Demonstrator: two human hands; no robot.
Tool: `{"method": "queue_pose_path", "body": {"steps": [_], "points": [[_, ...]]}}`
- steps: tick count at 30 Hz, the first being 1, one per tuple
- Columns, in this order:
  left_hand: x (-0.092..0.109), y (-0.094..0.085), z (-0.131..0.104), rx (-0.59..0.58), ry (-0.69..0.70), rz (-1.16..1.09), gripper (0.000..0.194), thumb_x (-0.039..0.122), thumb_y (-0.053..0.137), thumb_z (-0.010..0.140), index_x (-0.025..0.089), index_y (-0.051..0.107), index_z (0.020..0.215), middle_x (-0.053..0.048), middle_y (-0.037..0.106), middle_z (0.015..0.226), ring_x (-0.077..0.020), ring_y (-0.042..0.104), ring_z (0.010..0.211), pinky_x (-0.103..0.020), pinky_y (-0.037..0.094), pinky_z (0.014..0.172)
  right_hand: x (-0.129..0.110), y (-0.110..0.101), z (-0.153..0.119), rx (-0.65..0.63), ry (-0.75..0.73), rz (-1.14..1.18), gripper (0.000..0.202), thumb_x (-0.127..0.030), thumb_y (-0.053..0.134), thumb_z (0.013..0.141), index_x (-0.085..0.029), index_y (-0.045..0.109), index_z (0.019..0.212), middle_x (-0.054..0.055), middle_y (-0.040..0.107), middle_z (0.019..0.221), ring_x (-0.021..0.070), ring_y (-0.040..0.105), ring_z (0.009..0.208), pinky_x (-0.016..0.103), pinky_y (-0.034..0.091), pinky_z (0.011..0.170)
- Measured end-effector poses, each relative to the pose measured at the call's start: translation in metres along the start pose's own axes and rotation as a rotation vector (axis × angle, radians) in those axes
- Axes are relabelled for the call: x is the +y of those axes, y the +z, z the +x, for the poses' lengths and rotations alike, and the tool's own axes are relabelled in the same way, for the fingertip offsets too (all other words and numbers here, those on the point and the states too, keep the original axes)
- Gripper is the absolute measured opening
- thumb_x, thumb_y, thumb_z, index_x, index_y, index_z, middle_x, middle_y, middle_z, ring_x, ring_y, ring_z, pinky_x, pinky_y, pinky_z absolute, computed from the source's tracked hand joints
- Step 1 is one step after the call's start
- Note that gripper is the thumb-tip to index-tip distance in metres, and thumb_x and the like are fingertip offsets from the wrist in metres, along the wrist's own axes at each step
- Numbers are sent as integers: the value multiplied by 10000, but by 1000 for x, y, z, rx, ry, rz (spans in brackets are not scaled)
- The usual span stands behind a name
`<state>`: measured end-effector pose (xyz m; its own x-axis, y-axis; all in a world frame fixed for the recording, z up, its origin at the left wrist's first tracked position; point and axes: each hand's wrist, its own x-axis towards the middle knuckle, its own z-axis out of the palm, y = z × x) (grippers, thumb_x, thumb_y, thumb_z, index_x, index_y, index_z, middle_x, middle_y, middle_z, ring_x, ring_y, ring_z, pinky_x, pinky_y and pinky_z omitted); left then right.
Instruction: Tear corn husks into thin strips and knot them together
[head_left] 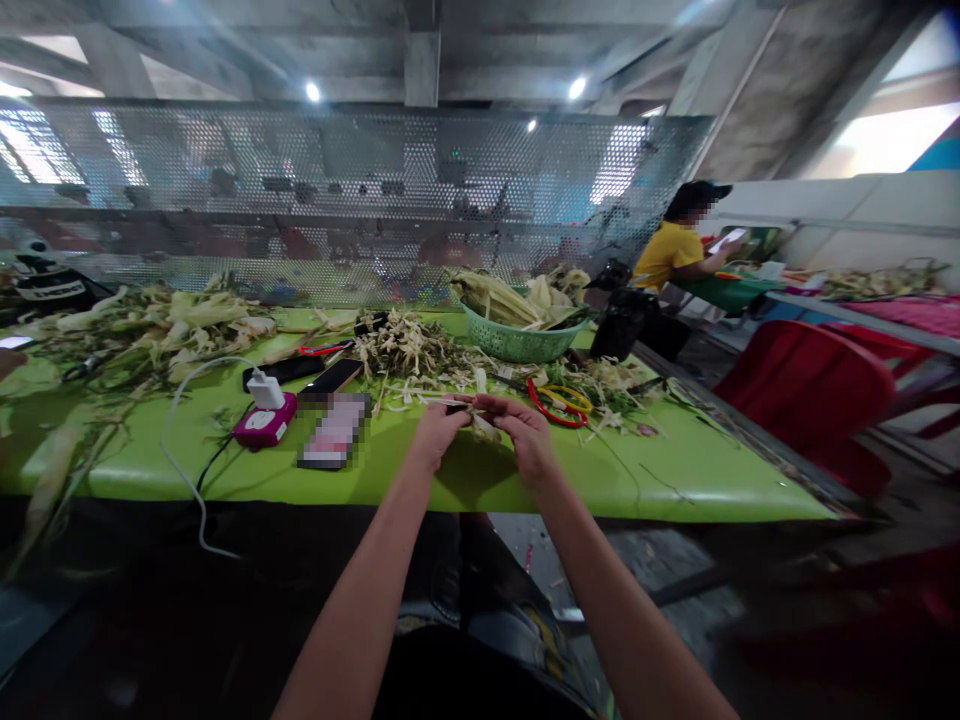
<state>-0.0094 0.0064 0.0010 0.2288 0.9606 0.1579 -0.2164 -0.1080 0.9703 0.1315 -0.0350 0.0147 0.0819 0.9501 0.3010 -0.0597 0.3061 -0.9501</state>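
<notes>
Above the front edge of the green-covered table, my left hand [439, 428] and my right hand [531, 440] meet with their fingertips closed on a small pale piece of husk [484, 430]. Its far end is partly hidden by my fingers. Just right of my right hand lie scissors with red and yellow handles [561, 404]. Behind my hands is a heap of short, pale, dried plant pieces [411, 345]. A green plastic basket [517, 342] with long corn husks [499, 298] in it stands farther back.
A phone [334, 432] lies left of my hands, near a purple power socket [262, 422] with a white charger [266, 390] and trailing cable. A large husk heap [176, 325] covers the table's left. A person in yellow [664, 255] sits beyond red chairs [806, 385] at right.
</notes>
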Motion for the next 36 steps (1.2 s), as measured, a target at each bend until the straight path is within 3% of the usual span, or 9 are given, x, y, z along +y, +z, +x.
{"method": "queue_pose_path", "body": {"steps": [6, 12, 15, 18, 22, 27, 36], "points": [[-2, 0, 0, -4, -59, -93, 184, 181, 659, 644, 169, 684, 826, -31, 688, 760, -153, 620, 721, -275, 478, 751, 3, 1, -1, -35, -86, -75, 247, -276, 688, 687, -218, 716, 926, 48, 730, 943, 216, 661, 867, 390, 507, 837], [-2, -1, 3, 8, 20, 83, 206, 158, 655, 641, 164, 710, 839, -34, 689, 775, -167, 608, 778, -282, 453, 791, 4, 2, 2, 67, -225, -290, 132, -318, 705, 707, -203, 704, 772, 41, 694, 801, 203, 632, 777, 367, 497, 779], [-1, -1, 3, -4, 51, 104, 213, 144, 638, 641, 165, 713, 840, -30, 689, 774, -169, 606, 796, -286, 445, 811, 5, 3, 1, 75, -241, -325, 137, -315, 689, 724, -198, 697, 794, 43, 692, 800, 202, 630, 764, 363, 493, 762], [0, 0, 2, -14, 45, 55, 222, 129, 626, 637, 160, 711, 839, -35, 691, 783, -168, 608, 801, -290, 449, 819, 7, 4, 0, 39, -290, -365, 153, -289, 653, 756, -206, 697, 877, 52, 691, 872, 201, 628, 794, 367, 495, 778], [2, 1, 2, 13, 14, -3, 234, 88, 610, 610, 145, 700, 819, -41, 690, 792, -158, 609, 786, -287, 457, 808, 8, 4, 1, 1, -396, -442, 125, -184, 626, 732, -221, 700, 826, 40, 665, 879, 207, 615, 860, 372, 488, 817], [-1, -1, 2, 7, -5, -41, 232, 94, 616, 613, 140, 694, 827, -45, 688, 815, -150, 613, 783, -275, 464, 789, 11, 5, 1, 12, -423, -518, 243, -82, 562, 677, -219, 688, 834, 36, 628, 893, 199, 604, 848, 361, 493, 807], [-6, -3, 4, -7, -26, -43, 236, 179, 688, 624, 151, 698, 858, -29, 688, 776, -145, 611, 727, -271, 467, 753, 8, 7, -1, 62, -441, -612, 143, -131, 575, 729, -220, 677, 773, 35, 624, 835, 196, 590, 778, 330, 497, 709]]}}
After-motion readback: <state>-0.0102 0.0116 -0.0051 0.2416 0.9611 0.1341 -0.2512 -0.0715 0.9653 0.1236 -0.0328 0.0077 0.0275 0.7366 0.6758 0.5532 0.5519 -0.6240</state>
